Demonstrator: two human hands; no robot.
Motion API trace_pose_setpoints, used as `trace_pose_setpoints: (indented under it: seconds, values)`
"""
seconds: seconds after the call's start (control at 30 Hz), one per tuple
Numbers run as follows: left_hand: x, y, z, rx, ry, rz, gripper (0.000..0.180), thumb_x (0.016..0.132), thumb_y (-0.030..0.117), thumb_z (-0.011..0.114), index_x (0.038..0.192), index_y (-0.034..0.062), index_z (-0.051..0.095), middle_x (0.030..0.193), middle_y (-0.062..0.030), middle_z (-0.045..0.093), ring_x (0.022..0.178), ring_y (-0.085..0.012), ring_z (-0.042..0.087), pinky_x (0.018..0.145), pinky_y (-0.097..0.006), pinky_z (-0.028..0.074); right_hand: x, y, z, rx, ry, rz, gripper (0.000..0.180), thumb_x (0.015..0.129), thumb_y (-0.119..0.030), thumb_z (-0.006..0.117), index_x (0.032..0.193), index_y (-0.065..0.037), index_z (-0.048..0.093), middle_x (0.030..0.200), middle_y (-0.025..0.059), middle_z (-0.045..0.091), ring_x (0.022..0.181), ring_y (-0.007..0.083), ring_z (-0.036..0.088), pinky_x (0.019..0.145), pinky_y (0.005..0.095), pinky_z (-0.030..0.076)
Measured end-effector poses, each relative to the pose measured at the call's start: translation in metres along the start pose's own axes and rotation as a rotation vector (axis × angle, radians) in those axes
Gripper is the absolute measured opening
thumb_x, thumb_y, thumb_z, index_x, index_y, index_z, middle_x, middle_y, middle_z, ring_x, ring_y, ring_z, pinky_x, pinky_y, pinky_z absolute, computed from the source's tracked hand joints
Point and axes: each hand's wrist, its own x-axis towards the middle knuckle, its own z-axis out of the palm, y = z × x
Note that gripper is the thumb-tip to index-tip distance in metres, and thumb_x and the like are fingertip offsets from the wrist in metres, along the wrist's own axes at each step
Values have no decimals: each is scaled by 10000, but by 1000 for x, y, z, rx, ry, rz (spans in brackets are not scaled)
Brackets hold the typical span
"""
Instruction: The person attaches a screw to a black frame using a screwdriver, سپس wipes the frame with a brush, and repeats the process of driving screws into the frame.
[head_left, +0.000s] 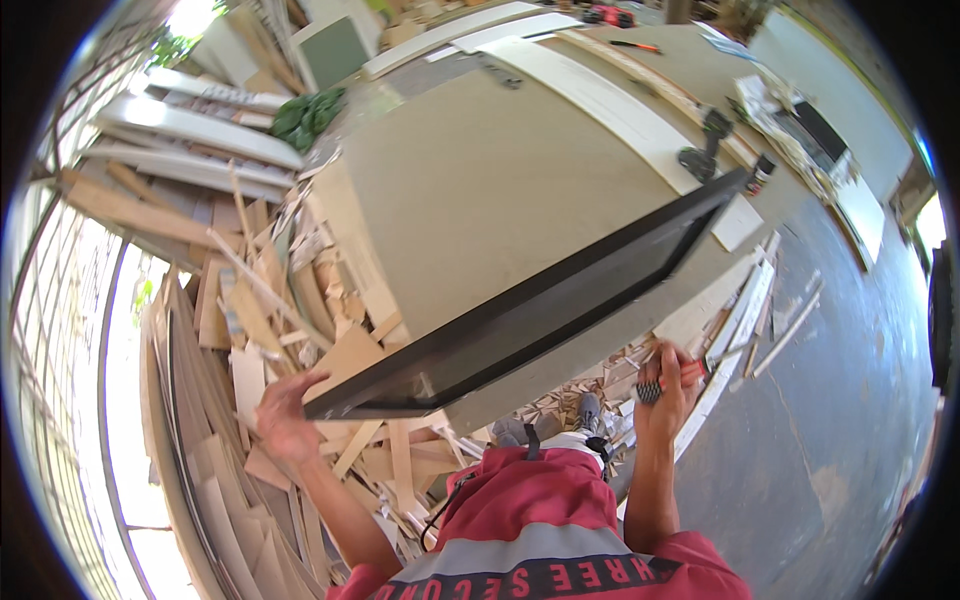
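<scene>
A long black rectangular frame (540, 290) with a dark panel inside lies slantwise across the near edge of the brown worktable (480, 190). At its left end is my left hand (290, 415), fingers stretched out and apart beside the corner; whether they bear on it is hard to tell. My right hand (668, 390) is closed around a hand tool with a red-orange and black handle (690, 372), held below the frame, apart from it. The tool looks like a screwdriver, with a thin shank pointing right. How the frame is supported underneath is hidden.
Wood offcuts (400, 460) are heaped at the left and around my feet. A cordless drill (708, 145) and a small dark bottle (762, 172) stand past the frame's right end. Long white boards (590, 95) lie across the table; grey floor (800, 420) spreads at right.
</scene>
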Motion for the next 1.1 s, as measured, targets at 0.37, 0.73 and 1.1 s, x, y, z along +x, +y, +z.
trace_pose_setpoints:
  seconds: [0.37, 0.73, 1.1]
  values:
    - [3, 0, 23, -30, -49, 71, 675, 989, 558, 446, 1212, -59, 602, 1176, -296, 665, 1142, -427, 643, 991, -515, 506, -156, 33, 117, 290, -754, 342, 141, 952, -137, 680, 1016, -30, 614, 979, 128, 577, 672, 136, 572, 597, 306, 509]
    - [-66, 68, 42, 243, -234, 438, 260, 782, 137, 832, 968, -8, 721, 956, -149, 700, 865, -292, 673, 719, -401, 552, -211, 50, 158, 316, -863, 495, 114, 913, -110, 727, 959, -23, 669, 1137, 106, 462, 800, 160, 591, 655, 280, 521]
    - [-67, 52, 26, 167, -325, 605, 178, 700, -26, 793, 874, -10, 764, 870, -146, 722, 788, -277, 703, 673, -388, 581, -244, 60, 151, 408, -670, 805, 148, 918, -108, 711, 898, 31, 666, 1072, 113, 472, 751, 182, 585, 625, 284, 504]
